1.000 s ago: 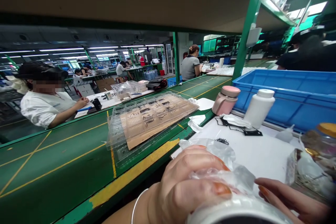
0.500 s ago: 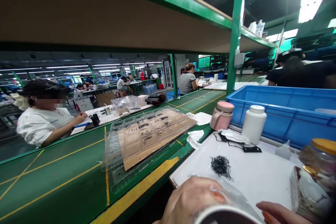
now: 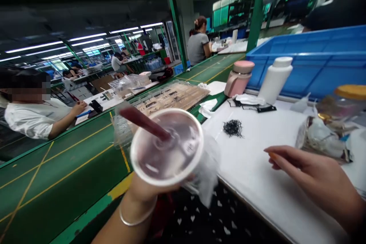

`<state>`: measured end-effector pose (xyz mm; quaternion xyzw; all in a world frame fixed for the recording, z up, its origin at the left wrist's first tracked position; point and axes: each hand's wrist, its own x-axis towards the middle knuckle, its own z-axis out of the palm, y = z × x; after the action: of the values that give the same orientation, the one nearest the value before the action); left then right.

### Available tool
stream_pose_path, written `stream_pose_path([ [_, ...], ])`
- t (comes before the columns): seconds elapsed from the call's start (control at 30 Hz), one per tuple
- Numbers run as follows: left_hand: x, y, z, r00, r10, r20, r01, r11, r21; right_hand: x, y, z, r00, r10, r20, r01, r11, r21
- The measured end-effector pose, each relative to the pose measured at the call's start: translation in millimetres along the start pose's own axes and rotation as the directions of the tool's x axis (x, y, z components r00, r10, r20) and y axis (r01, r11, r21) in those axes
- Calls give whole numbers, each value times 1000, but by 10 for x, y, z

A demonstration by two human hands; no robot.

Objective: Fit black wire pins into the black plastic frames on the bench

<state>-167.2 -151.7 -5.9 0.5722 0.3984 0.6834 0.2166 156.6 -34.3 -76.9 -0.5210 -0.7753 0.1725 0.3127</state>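
My left hand [image 3: 145, 190] is closed around a drink cup [image 3: 134, 164] with a white rim and a clear lid. A thick dark-red straw [image 3: 144, 122] sticks up through the lid, leaning left. The cup hides most of the fingers. A crumpled clear plastic bag [image 3: 207, 173] hangs at the cup's right side. Over the white tabletop [image 3: 251, 167], my right hand [image 3: 303, 175] has its fingers curled, thumb and fingertips close together, with nothing visible in them. A small heap of short black strands [image 3: 233, 127] lies beyond that hand, to its left.
A pink mug [image 3: 238, 80], a white bottle [image 3: 276, 80] and a blue crate [image 3: 314, 61] stand behind the tabletop. Jars and bagged items [image 3: 323, 133] are at the right. Clear trays with cardboard [image 3: 177, 97] lie on the green belt [image 3: 71, 194]. A co-worker [image 3: 31, 110] sits across.
The cup has come up and left into full view in my left hand. My right hand has moved up over the tabletop. The view has tilted downward.
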Motion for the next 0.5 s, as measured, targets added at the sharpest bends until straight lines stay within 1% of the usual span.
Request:
stream_pose_path([
  [0.1,57,80,-175,996,0,-89,-5,999,-50,12,-126,-17,1000,8,-7,-7,999,36],
  [0.2,158,136,-290,981,92,-174,-104,992,-65,-9,-172,-5,1000,-11,-15,12,998,57],
  [0.3,195,191,-379,962,166,-215,-173,985,-11,-41,-129,11,1000,-24,-8,25,999,40],
  [0.4,159,226,-466,953,202,-224,-192,979,64,-52,-52,36,999,-39,-15,39,999,-7],
  [0.5,92,248,-531,941,222,-255,-198,973,116,-44,-8,63,999,-26,-19,26,999,-32],
])
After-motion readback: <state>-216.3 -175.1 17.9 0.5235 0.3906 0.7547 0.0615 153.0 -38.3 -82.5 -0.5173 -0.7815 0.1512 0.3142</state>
